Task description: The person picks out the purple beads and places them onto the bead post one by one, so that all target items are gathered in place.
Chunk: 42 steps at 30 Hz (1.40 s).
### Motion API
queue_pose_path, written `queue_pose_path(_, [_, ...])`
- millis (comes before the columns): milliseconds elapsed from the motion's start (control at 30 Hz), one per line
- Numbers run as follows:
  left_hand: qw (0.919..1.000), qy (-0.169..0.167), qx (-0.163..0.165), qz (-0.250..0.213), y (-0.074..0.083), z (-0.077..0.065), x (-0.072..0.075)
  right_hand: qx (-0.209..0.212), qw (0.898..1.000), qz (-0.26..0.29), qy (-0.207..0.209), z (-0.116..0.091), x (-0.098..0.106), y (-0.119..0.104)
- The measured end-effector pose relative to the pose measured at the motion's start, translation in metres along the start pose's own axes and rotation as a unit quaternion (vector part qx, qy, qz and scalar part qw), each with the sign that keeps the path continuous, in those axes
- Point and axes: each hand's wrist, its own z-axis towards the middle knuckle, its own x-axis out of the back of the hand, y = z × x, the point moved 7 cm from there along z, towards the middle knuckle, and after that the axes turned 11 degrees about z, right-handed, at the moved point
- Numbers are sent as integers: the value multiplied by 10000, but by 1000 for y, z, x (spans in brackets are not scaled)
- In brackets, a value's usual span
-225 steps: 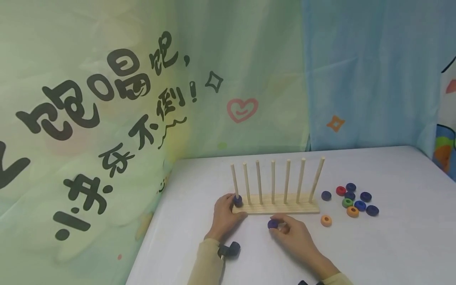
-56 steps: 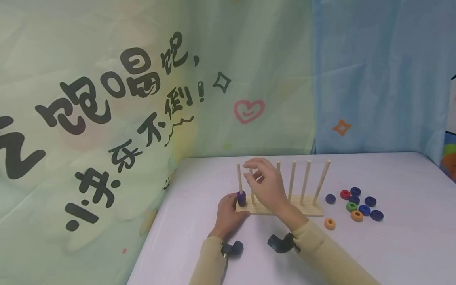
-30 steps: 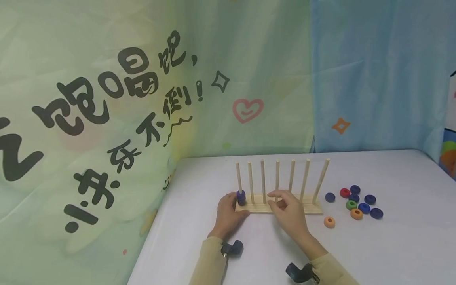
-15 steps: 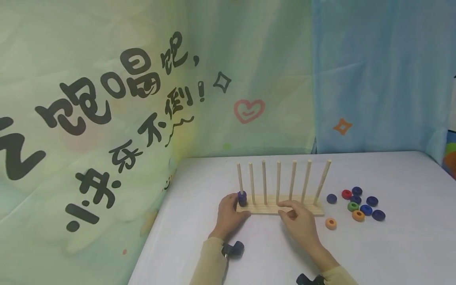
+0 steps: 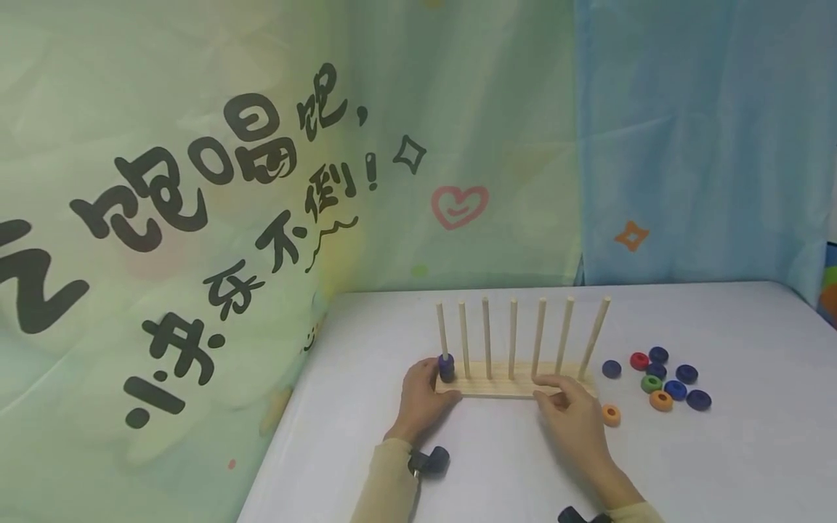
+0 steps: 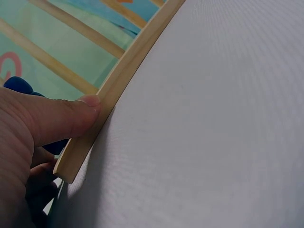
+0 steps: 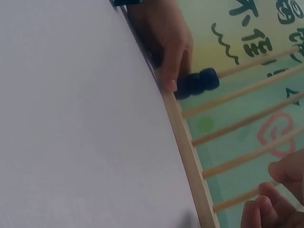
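Observation:
A wooden rack [image 5: 493, 388] with a row of upright pegs stands on the table. My left hand [image 5: 418, 399] grips its left end; in the left wrist view the thumb [image 6: 78, 116] lies on the base's front edge. Dark blue-purple beads [image 5: 447, 368] are stacked on the leftmost peg, beside that hand; the other pegs carry none. My right hand [image 5: 578, 425] is in front of the rack's right part, fingers loosely bent and holding nothing. It partly overlaps an orange bead [image 5: 612, 415] in the head view. In the right wrist view its fingertips [image 7: 280, 168] show at the lower right.
Right of the rack lie loose beads: a red one [image 5: 639, 361], a green one [image 5: 651, 383], another orange one [image 5: 661, 400] and several blue ones, such as the one [image 5: 699, 400] furthest right. A printed curtain [image 5: 497, 145] hangs behind the white table [image 5: 752, 465].
Earlier my right hand held a purple bead and the left peg carried fewer. The stack there grew, and my right hand came down from the pegs and moved right. My left hand stayed put.

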Motion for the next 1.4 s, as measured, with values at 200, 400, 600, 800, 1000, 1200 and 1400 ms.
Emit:
queue_pose_path(200, [9999, 115, -105, -27, 3, 0, 2, 3, 9983, -439, 387, 3, 20, 8])
queue_pose_path(400, [9999, 132, -98, -22, 3, -1, 0, -217, 9969, -461, 596, 3, 37, 18])
queue_pose_path(600, [10000, 22, 19, -48, 1, -1, -1, -345, 9955, -540, 702, 4, 41, 28])
queue_pose_path(800, [10000, 64, 13, -64, 2, -1, 0, -474, 9934, -656, 814, 6, 47, 30])
queue_pose_path(1000, [9999, 82, -4, -79, 4, -1, 3, -847, 9886, -597, 1095, 10, 65, 37])
queue_pose_path(1200, [9999, 35, 100, -94, 0, -2, 3, -864, 9837, -404, 1527, 14, 85, 44])
queue_pose_path(1400, [9999, 21, 69, -70, 1, -1, 0, -943, 9748, -678, 1906, 18, 109, 51])
